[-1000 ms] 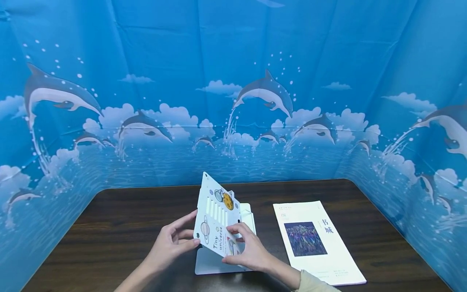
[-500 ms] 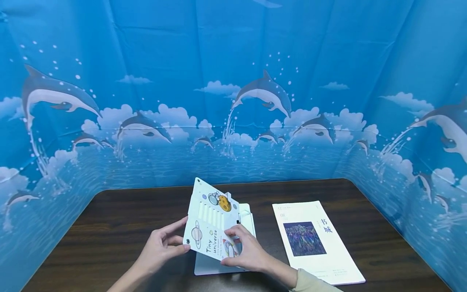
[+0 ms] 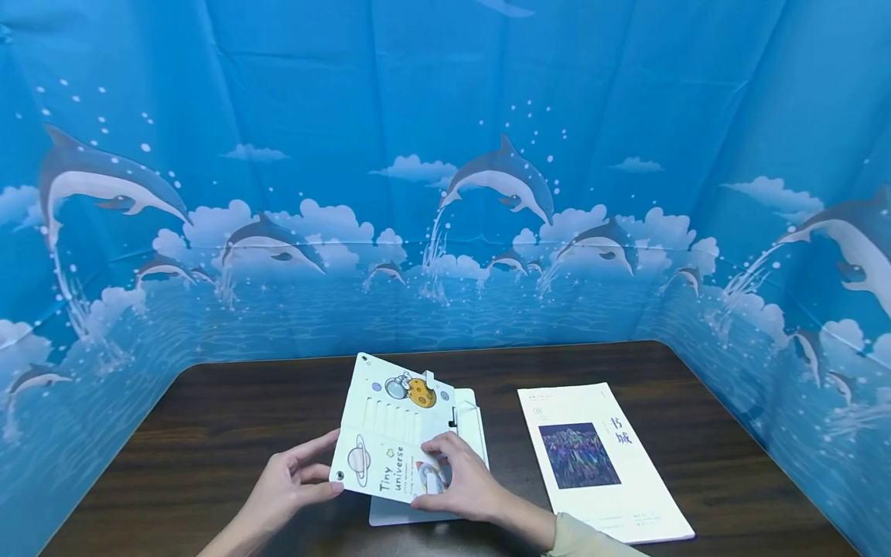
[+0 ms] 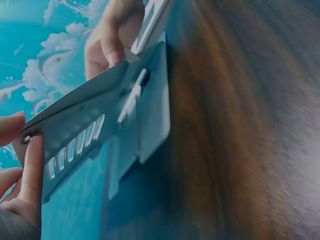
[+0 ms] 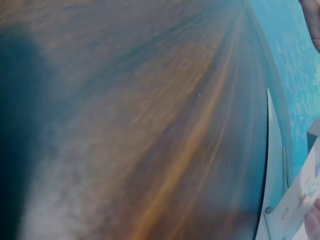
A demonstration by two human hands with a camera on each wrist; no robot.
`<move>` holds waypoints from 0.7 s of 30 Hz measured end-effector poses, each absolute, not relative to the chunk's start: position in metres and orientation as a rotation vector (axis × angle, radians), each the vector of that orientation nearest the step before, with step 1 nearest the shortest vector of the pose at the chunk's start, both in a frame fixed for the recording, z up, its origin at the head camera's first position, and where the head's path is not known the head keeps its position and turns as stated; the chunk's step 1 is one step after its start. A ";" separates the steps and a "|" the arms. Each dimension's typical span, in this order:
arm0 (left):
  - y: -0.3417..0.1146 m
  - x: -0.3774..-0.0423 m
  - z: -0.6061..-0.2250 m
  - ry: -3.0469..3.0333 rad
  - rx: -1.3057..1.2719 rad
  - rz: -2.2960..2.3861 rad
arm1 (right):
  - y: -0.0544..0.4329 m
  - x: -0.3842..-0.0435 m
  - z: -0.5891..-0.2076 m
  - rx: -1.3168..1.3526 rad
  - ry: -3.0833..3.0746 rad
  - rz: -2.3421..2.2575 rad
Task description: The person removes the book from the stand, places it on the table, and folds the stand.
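A white folding book stand [image 3: 381, 424] with space drawings and the words "Tiny universe" sits at the middle of the table, its printed panel tilted up off the flat base [image 3: 400, 512]. My left hand [image 3: 287, 486] pinches the panel's near left corner between thumb and fingers. At the lower right edge, beside the rocket drawing, my right hand [image 3: 475, 486] holds the panel with thumb and fingers. The left wrist view shows the panel's slotted underside [image 4: 90, 117] and its support pieces. Only a strip of the stand [image 5: 285, 215] enters the right wrist view.
A white-covered book [image 3: 612, 464] with a dark picture lies flat to the right of the stand. The dark wooden table [image 3: 230, 418] has a blue dolphin-print curtain [image 3: 334, 139] around its back and sides.
The panel has swung down and to the left, lying at a lower slant over the base. My left hand has moved left and down with its corner; my right hand has shifted slightly left.
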State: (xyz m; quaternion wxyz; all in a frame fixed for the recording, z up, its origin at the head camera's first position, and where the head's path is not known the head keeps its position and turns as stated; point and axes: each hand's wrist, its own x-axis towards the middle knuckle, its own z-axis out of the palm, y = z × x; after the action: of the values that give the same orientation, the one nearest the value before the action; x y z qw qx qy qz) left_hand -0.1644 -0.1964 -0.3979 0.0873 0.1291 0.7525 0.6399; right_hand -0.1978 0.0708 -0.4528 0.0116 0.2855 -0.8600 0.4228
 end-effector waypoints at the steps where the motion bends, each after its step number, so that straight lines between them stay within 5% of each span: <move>1: -0.199 -0.164 -0.400 2.239 0.360 1.894 | 0.069 -0.198 -0.453 0.886 -2.690 1.289; 21: -0.217 -0.167 -0.433 2.264 0.266 1.792 | 0.052 -0.193 -0.458 0.832 -2.719 0.874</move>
State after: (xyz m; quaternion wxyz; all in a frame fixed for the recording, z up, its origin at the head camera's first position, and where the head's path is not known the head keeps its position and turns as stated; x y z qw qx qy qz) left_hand -0.1666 -0.2170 -0.4325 0.1208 0.0910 0.7752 0.6134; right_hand -0.1935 0.0518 -0.4580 0.0834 0.2786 -0.9109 0.2929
